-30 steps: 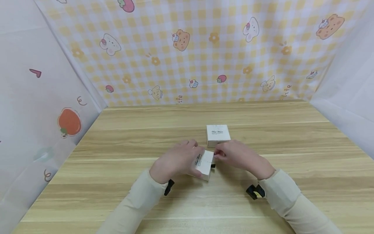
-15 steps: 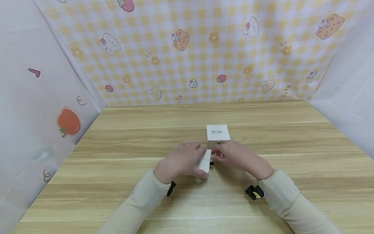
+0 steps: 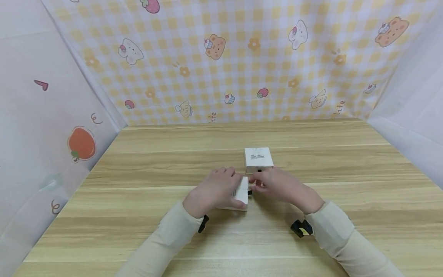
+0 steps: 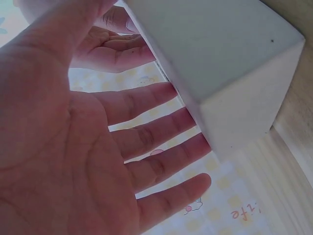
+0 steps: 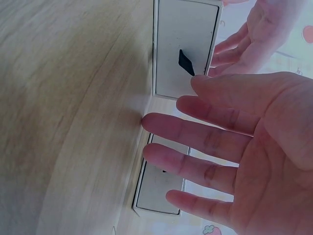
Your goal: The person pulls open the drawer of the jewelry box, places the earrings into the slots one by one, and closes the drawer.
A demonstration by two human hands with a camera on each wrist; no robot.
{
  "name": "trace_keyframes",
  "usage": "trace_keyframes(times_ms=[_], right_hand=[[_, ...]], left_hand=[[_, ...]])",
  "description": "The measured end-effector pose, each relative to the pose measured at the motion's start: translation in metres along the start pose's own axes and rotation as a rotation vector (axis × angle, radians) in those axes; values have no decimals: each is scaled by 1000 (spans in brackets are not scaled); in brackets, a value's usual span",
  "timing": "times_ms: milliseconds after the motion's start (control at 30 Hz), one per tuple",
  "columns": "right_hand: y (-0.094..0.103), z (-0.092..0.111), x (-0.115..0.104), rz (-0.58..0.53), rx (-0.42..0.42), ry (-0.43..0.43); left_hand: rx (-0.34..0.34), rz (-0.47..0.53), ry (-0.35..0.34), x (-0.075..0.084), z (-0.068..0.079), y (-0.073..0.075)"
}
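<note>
A small white drawer box point(image 3: 243, 190) sits on the table under my left hand point(image 3: 215, 192). The left hand grips it from above, thumb at the near edge and fingers along the far side. Its printed top is mostly covered by that hand. A short black ribbon pull point(image 5: 186, 63) sticks out of the drawer front on the right. Beside that pull is my right hand point(image 3: 280, 185), its thumb tip right at the ribbon's end and its other fingers loosely extended, holding nothing. Just behind stands a second white box point(image 3: 258, 157) with "Best Wishes" lettering.
The wooden table point(image 3: 166, 154) reaches back to a yellow checked cloth point(image 3: 242, 69) with cartoon prints. White cloth walls point(image 3: 52, 115) close off both sides. Black wrist straps point(image 3: 302, 227) sit at the cuffs of the cream sleeves.
The gripped box has turned straighter and shifted slightly left, with the left hand moving further over it. My right hand has eased a little left, its fingers now apart from the ribbon pull.
</note>
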State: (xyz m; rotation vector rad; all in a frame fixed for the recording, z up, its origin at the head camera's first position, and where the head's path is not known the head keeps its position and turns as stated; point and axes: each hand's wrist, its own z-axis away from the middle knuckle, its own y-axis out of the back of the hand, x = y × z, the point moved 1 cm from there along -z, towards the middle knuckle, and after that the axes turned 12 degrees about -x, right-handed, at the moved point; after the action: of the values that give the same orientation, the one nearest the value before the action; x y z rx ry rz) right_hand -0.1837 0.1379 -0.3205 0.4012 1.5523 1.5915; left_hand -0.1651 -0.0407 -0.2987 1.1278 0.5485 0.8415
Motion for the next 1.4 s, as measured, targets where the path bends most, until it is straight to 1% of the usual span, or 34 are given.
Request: trace_keyframes(times_ms=[267,467,733,1000,1100,1400], right_hand=[[0,0,-1,3,-13,-5],[0,-1,-1,16,-29,0],[-1,0,-4,46,-46,35],[-4,-1,-8,53,-46,35],[-6,-1,-9,78,-34,38],[-11,-3,-12,210,29,63]], left_hand=[[6,28,41,1,3,0],[2,25,65,1,2,-1],[-1,23,66,1,3,0],[2,24,67,1,3,0],[-2,28,70,1,2,0],[-8,22,73,2,2,0]])
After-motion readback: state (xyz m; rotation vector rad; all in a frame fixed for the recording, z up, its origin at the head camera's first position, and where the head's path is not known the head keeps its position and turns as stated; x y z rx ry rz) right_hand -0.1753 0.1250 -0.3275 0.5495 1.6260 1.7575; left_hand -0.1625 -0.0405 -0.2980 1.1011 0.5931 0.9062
